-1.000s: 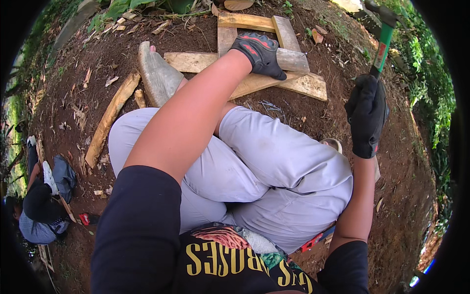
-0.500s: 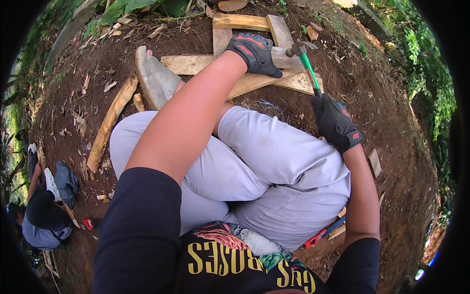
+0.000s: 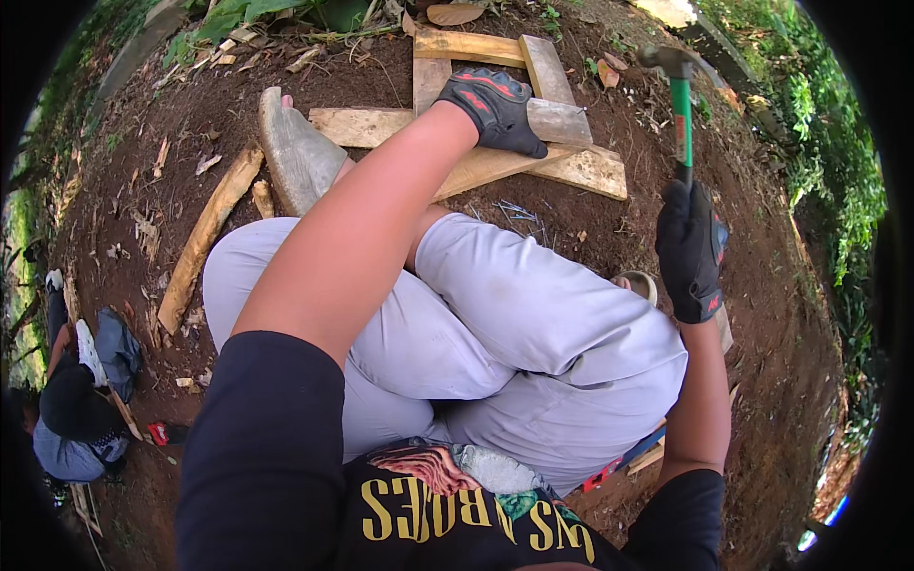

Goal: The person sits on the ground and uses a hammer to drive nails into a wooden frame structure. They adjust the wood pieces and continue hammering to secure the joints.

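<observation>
My right hand (image 3: 690, 249), in a black glove with red marks, is closed round the dark grip of a hammer (image 3: 682, 119). The hammer has a green shaft and a metal head and is raised off to the right of the wood. In a matching glove, my left hand (image 3: 490, 111) is closed on a short wooden plank (image 3: 560, 122) of a small frame. That plank lies across other boards, one of them a light board (image 3: 586, 171) pointing right. Part of the wood is hidden under my left hand. Several loose nails (image 3: 519, 211) lie on the soil nearer my knee.
My crossed legs in pale trousers (image 3: 533, 305) fill the middle, with a shoe (image 3: 293, 152) beside the boards. A rough stick (image 3: 205, 243) lies at left. Another person (image 3: 76, 419) crouches at the far left. Under my right arm lies a red and blue tool (image 3: 609, 471).
My right hand has lifted the hammer up and to the right, away from the plank. My left hand stays in place on the wood.
</observation>
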Demonstrator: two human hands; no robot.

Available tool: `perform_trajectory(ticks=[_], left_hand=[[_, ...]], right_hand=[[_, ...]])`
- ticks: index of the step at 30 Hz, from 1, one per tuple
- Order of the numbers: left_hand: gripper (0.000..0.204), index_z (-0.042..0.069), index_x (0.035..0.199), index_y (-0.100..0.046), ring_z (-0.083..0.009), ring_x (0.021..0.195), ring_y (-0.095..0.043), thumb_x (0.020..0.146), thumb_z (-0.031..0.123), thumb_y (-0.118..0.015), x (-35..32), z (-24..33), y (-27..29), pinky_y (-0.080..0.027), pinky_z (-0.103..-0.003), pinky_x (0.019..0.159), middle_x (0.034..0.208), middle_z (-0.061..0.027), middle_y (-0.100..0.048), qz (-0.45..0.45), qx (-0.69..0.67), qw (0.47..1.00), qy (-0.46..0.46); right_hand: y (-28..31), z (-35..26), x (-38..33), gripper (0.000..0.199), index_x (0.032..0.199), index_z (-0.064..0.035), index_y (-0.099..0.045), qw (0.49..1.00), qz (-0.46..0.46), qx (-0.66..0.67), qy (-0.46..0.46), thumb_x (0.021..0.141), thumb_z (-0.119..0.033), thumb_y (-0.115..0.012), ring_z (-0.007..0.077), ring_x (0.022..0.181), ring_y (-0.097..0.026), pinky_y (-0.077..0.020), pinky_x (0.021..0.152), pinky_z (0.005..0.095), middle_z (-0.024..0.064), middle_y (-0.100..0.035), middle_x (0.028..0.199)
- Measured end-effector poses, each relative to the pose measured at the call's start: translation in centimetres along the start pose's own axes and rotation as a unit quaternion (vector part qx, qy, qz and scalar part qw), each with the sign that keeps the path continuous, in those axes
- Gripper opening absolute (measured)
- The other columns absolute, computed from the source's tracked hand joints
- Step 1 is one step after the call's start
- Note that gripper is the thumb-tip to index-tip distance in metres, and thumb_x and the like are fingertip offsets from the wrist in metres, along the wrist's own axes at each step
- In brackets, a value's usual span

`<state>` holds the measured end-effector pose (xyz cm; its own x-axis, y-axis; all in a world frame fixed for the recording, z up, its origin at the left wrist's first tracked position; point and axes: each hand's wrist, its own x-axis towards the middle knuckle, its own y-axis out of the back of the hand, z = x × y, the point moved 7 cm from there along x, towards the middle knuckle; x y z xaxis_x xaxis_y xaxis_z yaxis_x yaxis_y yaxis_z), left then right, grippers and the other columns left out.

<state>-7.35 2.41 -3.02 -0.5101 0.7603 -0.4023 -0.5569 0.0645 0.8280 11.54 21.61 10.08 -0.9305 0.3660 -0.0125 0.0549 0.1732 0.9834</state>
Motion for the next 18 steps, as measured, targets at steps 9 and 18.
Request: perform_trajectory(ticks=[9, 18], left_hand=[[0.085, 0.009, 0.131, -0.076, -0.0350, 0.119, -0.073, 0.078, 0.075, -0.072, -0.3, 0.1, 0.5, -0.058, -0.048, 0.103, 0.127, -0.0193, -0.076, -0.030, 0.000, 0.999, -0.013], [0.095, 0.009, 0.143, -0.069, -0.0356, 0.130, -0.068, 0.077, 0.078, -0.071, 0.3, 0.3, 0.4, -0.054, -0.049, 0.109, 0.138, -0.0186, -0.072, -0.051, -0.004, 0.999, 0.007]], right_hand=[[-4.7, 0.5, -1.4, 0.027, 0.122, -0.0024, -0.065, 0.994, -0.080, 0.005, 0.080, 0.115, -0.023, -0.049, 0.0307, 0.074, -0.067, -0.0512, 0.063, 0.0407, 0.0140, -0.065, 0.088], [-4.4, 0.5, -2.7, 0.036, 0.100, -0.0092, -0.062, 0.982, -0.010, -0.037, 0.183, 0.118, -0.037, -0.048, 0.0142, 0.056, -0.057, -0.0402, 0.050, 0.0347, 0.0028, -0.057, 0.067]])
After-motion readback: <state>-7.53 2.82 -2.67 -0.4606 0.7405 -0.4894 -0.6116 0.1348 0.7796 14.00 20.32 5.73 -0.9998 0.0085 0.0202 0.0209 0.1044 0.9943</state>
